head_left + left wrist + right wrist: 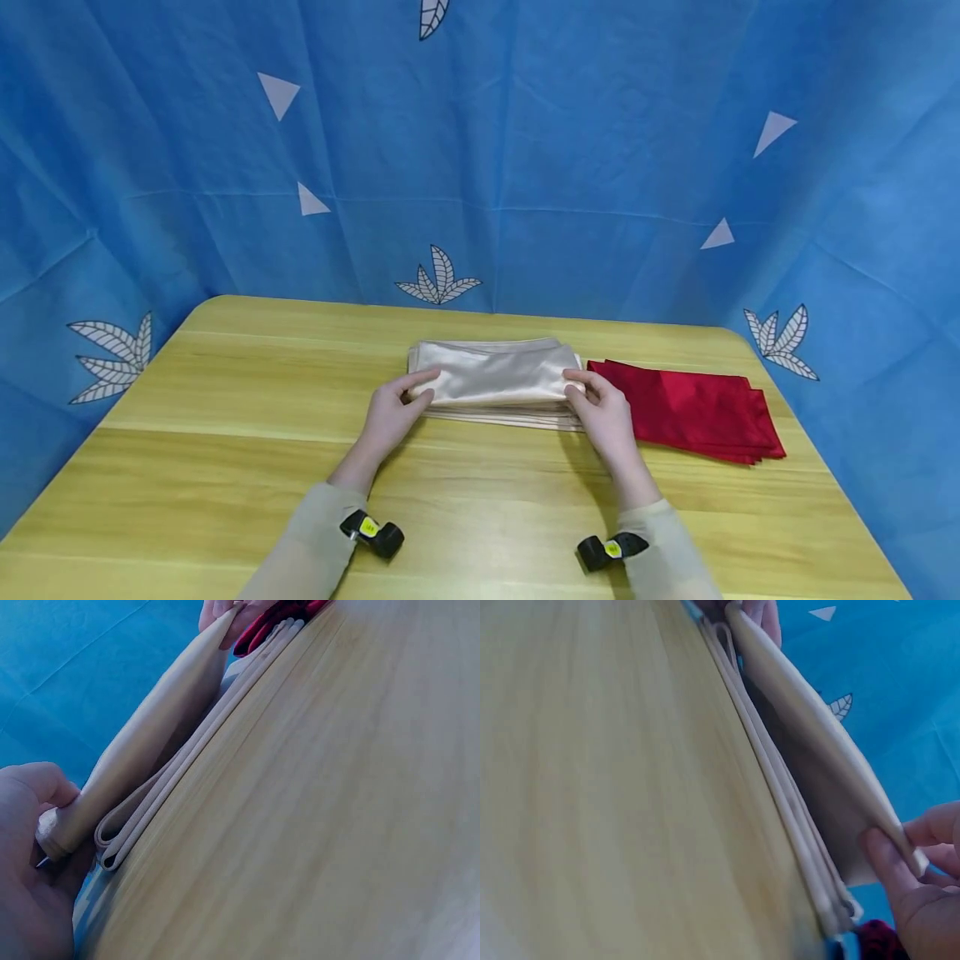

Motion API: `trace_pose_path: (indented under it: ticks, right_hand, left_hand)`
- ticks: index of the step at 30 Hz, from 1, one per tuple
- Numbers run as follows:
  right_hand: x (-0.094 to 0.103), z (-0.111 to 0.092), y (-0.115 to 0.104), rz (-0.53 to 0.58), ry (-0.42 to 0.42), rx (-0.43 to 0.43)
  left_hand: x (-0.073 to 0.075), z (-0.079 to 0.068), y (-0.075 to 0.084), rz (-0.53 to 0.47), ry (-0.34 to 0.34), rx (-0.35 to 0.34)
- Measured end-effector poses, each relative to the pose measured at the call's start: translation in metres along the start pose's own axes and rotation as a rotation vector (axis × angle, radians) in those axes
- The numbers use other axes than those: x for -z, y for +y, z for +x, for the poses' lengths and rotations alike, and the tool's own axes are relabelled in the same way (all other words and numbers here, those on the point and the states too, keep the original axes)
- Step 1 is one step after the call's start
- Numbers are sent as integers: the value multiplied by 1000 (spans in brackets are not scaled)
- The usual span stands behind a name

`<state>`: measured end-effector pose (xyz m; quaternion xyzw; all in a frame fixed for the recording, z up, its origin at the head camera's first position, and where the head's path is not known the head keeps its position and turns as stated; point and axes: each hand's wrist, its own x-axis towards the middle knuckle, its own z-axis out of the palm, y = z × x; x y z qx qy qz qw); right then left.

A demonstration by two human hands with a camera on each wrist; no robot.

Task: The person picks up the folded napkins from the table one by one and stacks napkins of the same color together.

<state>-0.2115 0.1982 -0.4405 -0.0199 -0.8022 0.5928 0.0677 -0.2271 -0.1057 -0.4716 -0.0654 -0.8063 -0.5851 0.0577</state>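
Observation:
A folded cream satin cloth (501, 373) lies over a stack of similar folded cloths (495, 415) in the middle of the table. My left hand (390, 412) pinches its front left corner between thumb and fingers. At the front right corner, my right hand (606, 414) pinches the same cloth. Both wrist views show the front edge of the upper cloth (817, 727) lifted off the layers below, with a dark gap between. The lower cloths (161, 784) show looped, folded edges along the tabletop.
Red folded satin cloths (697, 408) lie in a slightly fanned pile just right of the cream stack, beside my right hand. The wooden table (225, 375) has rounded far corners. A blue curtain (525, 150) with leaf prints hangs behind it and at both sides.

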Motion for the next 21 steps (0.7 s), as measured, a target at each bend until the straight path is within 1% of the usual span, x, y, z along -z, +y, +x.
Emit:
trace_pose_path:
  ticks: [2, 5, 7, 11, 15, 21]
  right_hand:
    - [4, 1, -3, -97, 0, 20]
    - [11, 2, -6, -251, -1, 75]
    - [15, 3, -7, -331, -10, 109]
    - [19, 4, -8, -383, -48, 148]
    - [19, 6, -8, -402, -43, 190]
    - [17, 10, -5, -429, -45, 246]
  left_hand:
    - [0, 0, -1, 23, 5, -5]
    - [0, 0, 0, 50, 15, -11]
    - [0, 1, 0, 64, 19, -17]
    - [2, 0, 2, 88, 31, -36]
    - [3, 0, 3, 114, 50, -65]
    - [5, 2, 2, 109, 81, -116]
